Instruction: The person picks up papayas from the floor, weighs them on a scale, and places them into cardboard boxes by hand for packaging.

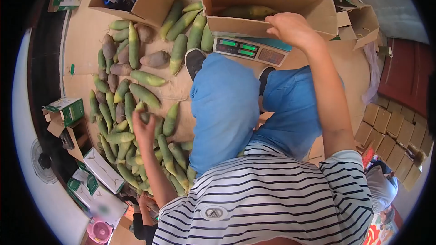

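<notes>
Boxed radish (245, 12): lying lengthwise in the long open box (236, 27), at about 10 o'clock from the right grip (290, 27), its near end just beside the fingertips.
Box's near wall: hides the radish's lower side from me; the hand covers part of the rim.
Hold on the rim: the right fingers are at the near rim, but I cannot tell whether they are clamped on it, or whether they touch the radish.
Scale (254, 51): under the near side of the box, at 8 o'clock from that hand, green figures lit.
Loose radishes (145, 95): a broad spread on the floor (175, 94), green ones mixed with dark purplish ones, reaching from beside the scale round to the left grip (144, 129).
Reach into the spread: the left hand is low over them, thumb and fingers partly apart; whether one is held, I cannot tell.
Knees: blue trousers (227, 104) come between the two hands, with a dark shoe (194, 63) close against the radishes.
Smaller open box (154, 0): at 9 to 10 o'clock from the right hand.
Another person's hand (143, 201): at 6 o'clock from the left one, near the radishes.
</notes>
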### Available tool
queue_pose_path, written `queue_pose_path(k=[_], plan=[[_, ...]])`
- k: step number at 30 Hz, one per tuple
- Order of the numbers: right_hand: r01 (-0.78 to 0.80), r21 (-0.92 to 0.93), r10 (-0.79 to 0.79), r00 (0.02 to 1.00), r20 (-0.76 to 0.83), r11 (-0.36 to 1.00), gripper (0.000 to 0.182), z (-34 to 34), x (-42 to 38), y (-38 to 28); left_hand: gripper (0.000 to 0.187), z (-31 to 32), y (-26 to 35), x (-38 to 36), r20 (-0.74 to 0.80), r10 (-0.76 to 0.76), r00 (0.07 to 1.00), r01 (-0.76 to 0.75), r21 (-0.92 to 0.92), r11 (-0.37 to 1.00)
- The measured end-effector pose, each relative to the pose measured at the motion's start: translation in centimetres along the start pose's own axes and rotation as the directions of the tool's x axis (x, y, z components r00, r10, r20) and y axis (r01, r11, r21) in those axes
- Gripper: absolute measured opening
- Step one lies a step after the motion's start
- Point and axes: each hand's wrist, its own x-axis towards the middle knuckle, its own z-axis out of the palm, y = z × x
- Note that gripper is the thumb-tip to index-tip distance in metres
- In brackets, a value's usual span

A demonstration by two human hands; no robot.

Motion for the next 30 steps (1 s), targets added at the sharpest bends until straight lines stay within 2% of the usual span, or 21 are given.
queue_pose_path(k=[1, 3, 5, 7, 9, 10, 11, 12, 13, 14, 16, 18, 19, 20, 21, 23, 25, 27, 29, 30], plan=[[0.033, 0.015, -0.032, 0.996, -0.084, 0.999, 0.021, 0.8, -0.1, 0.4, 0.031, -1.0, 4.3, 1.4, -0.052, 0.136, 0.989, -0.133, 0.063, 0.989], [0.015, 0.015, -0.014, 0.999, -0.048, 1.000, 0.020, 0.7, -0.1, 0.3, 0.034, -1.8, 11.7, 3.1, -0.202, 0.199, 0.959, -0.219, -0.083, 0.972], [0.020, 0.014, -0.020, 0.999, -0.044, 1.000, 0.019, 0.7, 0.0, 0.4, 0.035, -1.4, 17.2, 5.0, -0.352, 0.410, 0.841, -0.502, -0.229, 0.834], [0.050, 0.015, -0.049, 0.996, -0.068, 0.999, 0.019, 0.9, -0.1, 0.6, 0.037, 0.2, 22.8, 6.2, -0.446, 0.409, 0.796, -0.596, -0.462, 0.656], [0.037, -0.002, -0.037, 0.998, -0.056, 0.999, 0.026, 1.0, -0.1, 0.8, 0.038, 1.8, 26.8, 7.7, -0.384, 0.446, 0.808, -0.583, -0.630, 0.513], [0.032, -0.010, -0.032, 0.998, -0.049, 0.999, 0.029, 1.1, 0.0, 0.9, 0.038, 2.6, 28.2, 8.4, -0.307, 0.495, 0.812, -0.559, -0.650, 0.514], [0.014, -0.014, -0.015, 1.000, -0.027, 1.000, 0.031, 1.0, 0.1, 0.8, 0.034, 3.5, 28.3, 9.3, -0.313, 0.625, 0.716, -0.693, -0.435, 0.575], [-0.004, -0.016, 0.004, 1.000, -0.004, 1.000, 0.032, 0.6, 0.1, 0.6, 0.032, 4.2, 28.8, 9.2, -0.225, 0.535, 0.814, -0.534, -0.651, 0.539], [-0.021, -0.013, 0.022, 1.000, 0.021, 1.000, 0.034, 0.5, 0.0, 0.5, 0.031, 4.3, 28.1, 9.5, -0.219, 0.517, 0.827, -0.525, -0.630, 0.573], [0.009, -0.005, -0.009, 0.999, -0.031, 1.000, 0.031, 0.7, -0.2, 0.8, 0.030, 4.6, 26.7, 9.7, -0.210, 0.495, 0.843, -0.510, -0.604, 0.612], [0.094, 0.031, -0.089, 0.988, -0.127, 0.995, 0.027, 1.8, -0.4, 1.5, 0.034, 5.3, 21.8, 9.9, -0.131, 0.353, 0.926, -0.338, -0.702, 0.627], [0.015, -0.069, -0.010, 0.997, 0.078, 0.998, 0.030, 0.8, 0.4, 0.8, 0.032, 5.1, 14.7, 9.0, -0.012, 0.290, 0.957, -0.278, -0.329, 0.902], [0.072, -0.042, -0.072, 0.997, 0.004, 0.996, 0.031, 1.1, 0.2, 0.7, 0.033, 5.2, 10.2, 8.1, 0.082, 0.176, 0.981, -0.145, -0.297, 0.944], [0.123, -0.023, -0.124, 0.989, -0.076, 0.992, 0.032, 1.4, -0.1, 0.8, 0.035, 4.9, 5.9, 6.9, 0.129, 0.075, 0.989, -0.064, -0.090, 0.994], [0.116, -0.029, -0.118, 0.990, -0.076, 0.993, 0.032, 1.6, 0.0, 1.0, 0.035, 4.3, 2.2, 5.2, 0.160, 0.039, 0.986, -0.044, 0.028, 0.999], [0.083, -0.059, -0.088, 0.992, -0.086, 0.995, 0.033, 1.6, 0.3, 1.4, 0.035, 3.3, -6.4, 1.7, 0.205, -0.124, 0.971, 0.039, 0.377, 0.925], [0.018, -0.055, -0.018, 1.000, 0.003, 0.998, 0.037, 0.4, 0.2, 0.3, 0.042, 2.2, -10.9, -2.4, 0.210, -0.372, 0.904, 0.129, 0.697, 0.706], [-0.022, -0.059, 0.025, 0.998, 0.053, 0.998, 0.040, 0.1, 0.2, -0.4, 0.051, 2.3, -16.8, -6.4, 0.146, -0.509, 0.849, 0.227, 0.769, 0.598], [-0.045, -0.071, 0.050, 0.997, 0.065, 0.996, 0.040, 0.1, 0.3, -0.4, 0.061, 2.0, -20.1, -8.8, 0.214, -0.689, 0.693, 0.324, 0.761, 0.562], [-0.004, -0.064, 0.005, 1.000, 0.022, 0.998, 0.037, 0.4, 0.3, -0.1, 0.066, 2.1, -20.5, -9.9, 0.202, -0.744, 0.637, 0.388, 0.750, 0.536]])
